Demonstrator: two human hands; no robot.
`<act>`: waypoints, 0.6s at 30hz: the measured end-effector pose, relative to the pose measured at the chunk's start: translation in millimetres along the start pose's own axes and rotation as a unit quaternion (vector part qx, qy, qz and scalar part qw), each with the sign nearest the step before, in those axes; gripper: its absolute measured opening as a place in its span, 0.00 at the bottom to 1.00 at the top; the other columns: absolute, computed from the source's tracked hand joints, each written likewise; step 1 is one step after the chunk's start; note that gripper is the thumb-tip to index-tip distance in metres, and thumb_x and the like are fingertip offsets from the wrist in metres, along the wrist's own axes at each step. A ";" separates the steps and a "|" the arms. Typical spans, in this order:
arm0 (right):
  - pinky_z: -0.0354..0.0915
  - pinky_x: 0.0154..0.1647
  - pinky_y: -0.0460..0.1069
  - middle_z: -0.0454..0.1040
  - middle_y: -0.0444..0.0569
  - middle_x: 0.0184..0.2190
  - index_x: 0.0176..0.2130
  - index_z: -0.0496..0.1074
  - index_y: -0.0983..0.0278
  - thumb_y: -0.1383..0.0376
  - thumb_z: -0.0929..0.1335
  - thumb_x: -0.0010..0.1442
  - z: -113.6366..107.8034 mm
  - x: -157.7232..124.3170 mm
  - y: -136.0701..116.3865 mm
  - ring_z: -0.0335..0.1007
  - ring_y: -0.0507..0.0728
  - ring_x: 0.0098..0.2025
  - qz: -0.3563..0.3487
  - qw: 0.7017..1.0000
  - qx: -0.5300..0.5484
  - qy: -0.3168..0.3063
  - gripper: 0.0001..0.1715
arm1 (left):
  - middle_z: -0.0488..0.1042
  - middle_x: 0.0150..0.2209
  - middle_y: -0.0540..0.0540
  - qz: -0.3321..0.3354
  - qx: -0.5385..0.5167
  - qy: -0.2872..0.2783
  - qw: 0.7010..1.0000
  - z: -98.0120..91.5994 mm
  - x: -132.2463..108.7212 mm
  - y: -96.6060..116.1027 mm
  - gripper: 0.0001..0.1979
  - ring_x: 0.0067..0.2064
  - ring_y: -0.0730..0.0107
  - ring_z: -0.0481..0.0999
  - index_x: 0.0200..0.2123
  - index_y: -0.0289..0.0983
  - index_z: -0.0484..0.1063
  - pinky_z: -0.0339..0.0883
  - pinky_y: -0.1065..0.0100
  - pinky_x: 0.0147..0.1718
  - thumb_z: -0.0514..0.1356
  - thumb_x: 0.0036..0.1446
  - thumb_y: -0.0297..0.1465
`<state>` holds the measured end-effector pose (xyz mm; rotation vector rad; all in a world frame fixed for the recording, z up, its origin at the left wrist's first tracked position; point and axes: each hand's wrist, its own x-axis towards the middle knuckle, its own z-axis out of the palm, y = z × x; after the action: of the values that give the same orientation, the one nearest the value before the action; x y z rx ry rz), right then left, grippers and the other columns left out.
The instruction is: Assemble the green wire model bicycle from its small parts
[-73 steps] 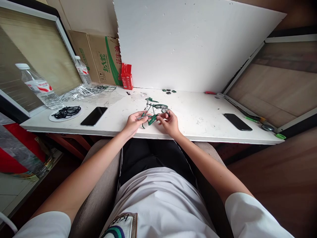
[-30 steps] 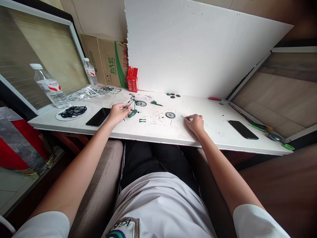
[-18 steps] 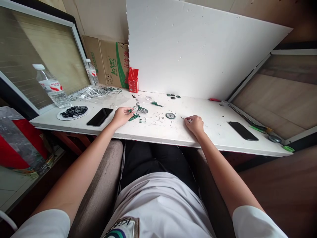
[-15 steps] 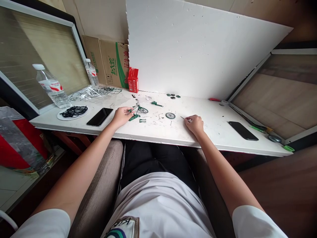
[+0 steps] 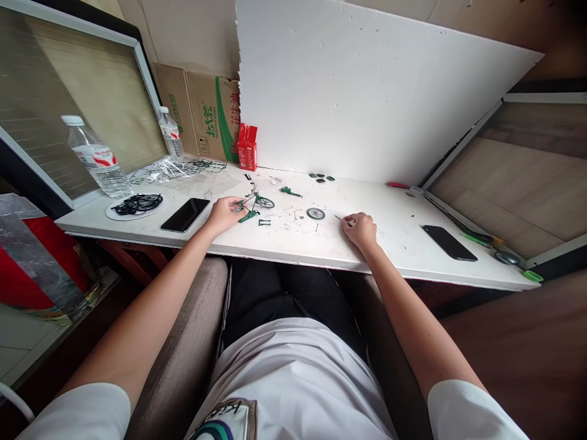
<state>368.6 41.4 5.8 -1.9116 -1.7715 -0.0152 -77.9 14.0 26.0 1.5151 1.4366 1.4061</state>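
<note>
A small green model bicycle (image 5: pixel 265 201) sits on the left middle of the white table, its rear end in the fingers of my left hand (image 5: pixel 224 214). A green part (image 5: pixel 248 216) lies just below it, close to my fingertips. My right hand (image 5: pixel 360 229) rests on the table, its fingers closed around a thin, slender tool (image 5: pixel 338 217) whose tip points left. Between the hands a loose spoked wheel (image 5: pixel 315 213) lies flat, with tiny pins and bits scattered beside it. Another green piece (image 5: pixel 290 192) lies behind the bicycle.
Left of my left hand are a phone (image 5: pixel 186 215), a white plate (image 5: pixel 110 214) with black parts, and a water bottle (image 5: pixel 98 159). A red box (image 5: pixel 248 148) stands at the back. Another phone (image 5: pixel 449 242) lies to the right. A white board (image 5: pixel 367 91) leans behind.
The view has shifted very slightly. Both hands, the bicycle and the loose wheel keep their places.
</note>
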 end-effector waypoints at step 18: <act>0.67 0.59 0.67 0.79 0.62 0.55 0.52 0.83 0.62 0.62 0.66 0.70 8.2 -13.0 -45.7 0.67 0.74 0.61 -0.156 0.987 0.049 0.001 0.19 | 0.85 0.53 0.33 -0.021 -0.020 -0.010 1.000 -4.7 4.2 -7.5 0.32 0.54 0.47 0.83 0.46 0.35 0.85 0.73 0.52 0.61 0.83 0.35 0.37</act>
<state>321.5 32.6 10.9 -1.5502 -2.0147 -0.0407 -85.2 18.6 21.3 1.4621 1.4113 1.3831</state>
